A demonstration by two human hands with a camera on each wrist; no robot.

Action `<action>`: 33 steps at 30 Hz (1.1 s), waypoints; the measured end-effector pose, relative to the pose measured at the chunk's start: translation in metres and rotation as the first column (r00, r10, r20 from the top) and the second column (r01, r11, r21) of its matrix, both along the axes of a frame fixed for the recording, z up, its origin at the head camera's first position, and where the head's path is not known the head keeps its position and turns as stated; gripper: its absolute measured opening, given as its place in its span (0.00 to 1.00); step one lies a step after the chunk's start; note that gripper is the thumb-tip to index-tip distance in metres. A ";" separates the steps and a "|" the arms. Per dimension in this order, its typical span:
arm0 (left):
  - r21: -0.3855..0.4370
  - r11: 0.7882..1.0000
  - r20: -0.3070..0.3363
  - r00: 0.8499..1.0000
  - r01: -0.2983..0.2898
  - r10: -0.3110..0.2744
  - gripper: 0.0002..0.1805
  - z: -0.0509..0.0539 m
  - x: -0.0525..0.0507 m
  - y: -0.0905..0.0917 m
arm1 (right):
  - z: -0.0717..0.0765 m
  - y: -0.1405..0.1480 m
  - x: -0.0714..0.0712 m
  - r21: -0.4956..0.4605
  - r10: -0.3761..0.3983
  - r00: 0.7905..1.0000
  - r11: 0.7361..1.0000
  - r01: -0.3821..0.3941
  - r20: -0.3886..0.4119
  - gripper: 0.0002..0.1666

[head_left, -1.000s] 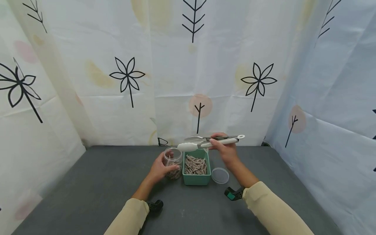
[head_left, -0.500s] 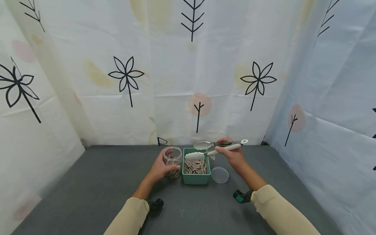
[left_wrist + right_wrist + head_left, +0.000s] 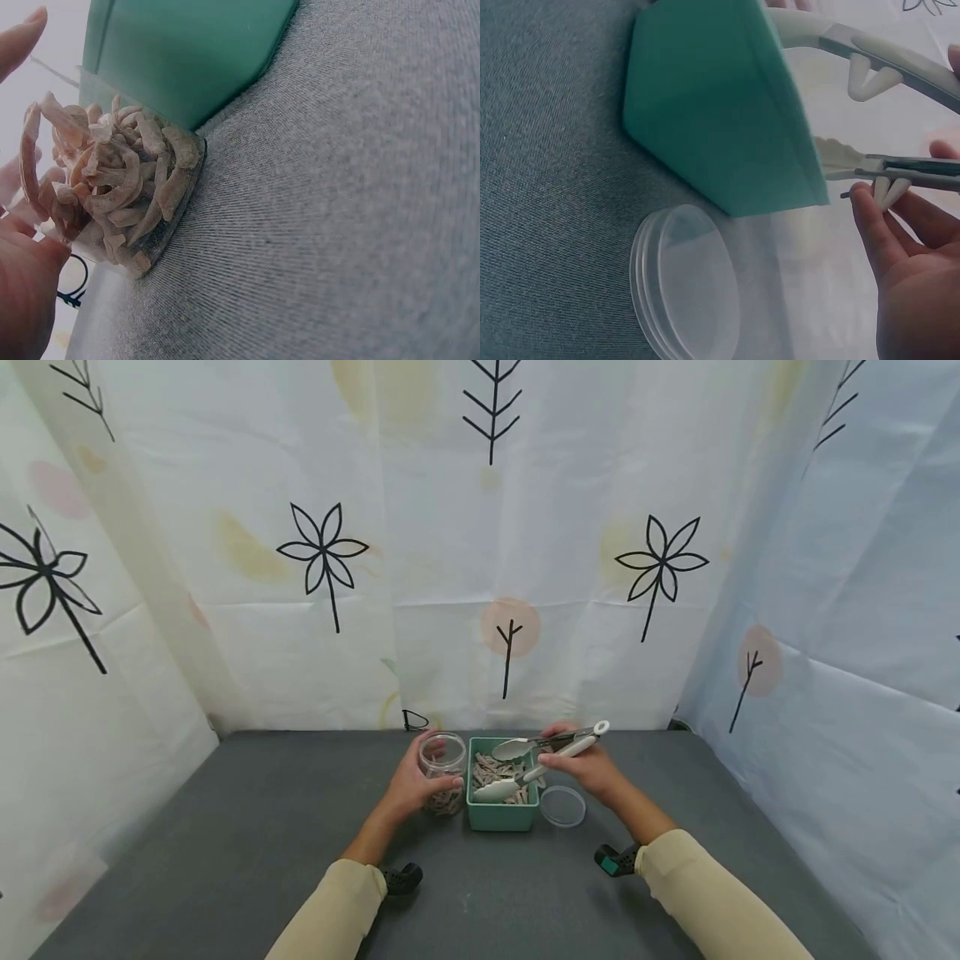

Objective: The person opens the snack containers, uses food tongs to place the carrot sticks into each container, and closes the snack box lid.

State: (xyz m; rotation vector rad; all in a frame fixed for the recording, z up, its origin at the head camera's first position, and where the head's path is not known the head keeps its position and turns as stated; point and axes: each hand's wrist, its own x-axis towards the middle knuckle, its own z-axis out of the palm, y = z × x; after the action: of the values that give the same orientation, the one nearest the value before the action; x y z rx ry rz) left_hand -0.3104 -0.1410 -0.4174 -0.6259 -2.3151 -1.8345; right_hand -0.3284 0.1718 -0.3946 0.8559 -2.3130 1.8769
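My left hand point(image 3: 412, 783) grips a clear jar point(image 3: 442, 756) that stands on the table, fingers behind it and thumb across its front. Pale brown dried strips point(image 3: 120, 172) fill its lower part. My right hand point(image 3: 588, 768) holds white-tipped metal tongs point(image 3: 558, 760) by the arms, spread apart. Their tips reach down into a green rectangular box point(image 3: 501, 818) of similar dried strips point(image 3: 491, 768), with the near tip low over the pieces. In the right wrist view, the tongs' heads pass behind the box wall point(image 3: 712, 105).
A round translucent lid point(image 3: 562, 807) lies on the grey table point(image 3: 480, 893) right of the box. The box stands close beside the jar. A patterned white curtain point(image 3: 450, 543) hangs along the back and sides of the table.
The tongs have moved from above the jar and box rightward, then down into the box, and their arms have spread wider. The left hand has stayed on the jar.
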 end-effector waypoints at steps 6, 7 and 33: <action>0.020 0.999 -0.043 0.999 -0.029 0.030 0.46 -0.019 -0.015 -0.001 | -0.002 -0.006 -0.004 -0.013 0.033 0.999 0.999 -0.033 -0.005 0.23; 0.009 0.999 -0.064 0.997 -0.041 0.042 0.46 -0.024 -0.018 -0.002 | -0.002 -0.006 -0.004 -0.009 0.032 0.999 0.999 -0.032 -0.008 0.23; -0.031 0.997 -0.025 0.997 -0.076 0.075 0.43 -0.028 -0.023 -0.003 | 0.004 -0.017 0.003 0.179 -0.053 0.982 0.980 0.085 -0.179 0.20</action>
State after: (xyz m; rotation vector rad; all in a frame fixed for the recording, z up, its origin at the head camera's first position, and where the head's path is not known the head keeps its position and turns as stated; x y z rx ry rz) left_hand -0.3336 -0.1441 -0.4458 -0.5527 -2.3235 -1.7513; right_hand -0.3259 0.1546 -0.3904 0.9041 -2.4022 1.5120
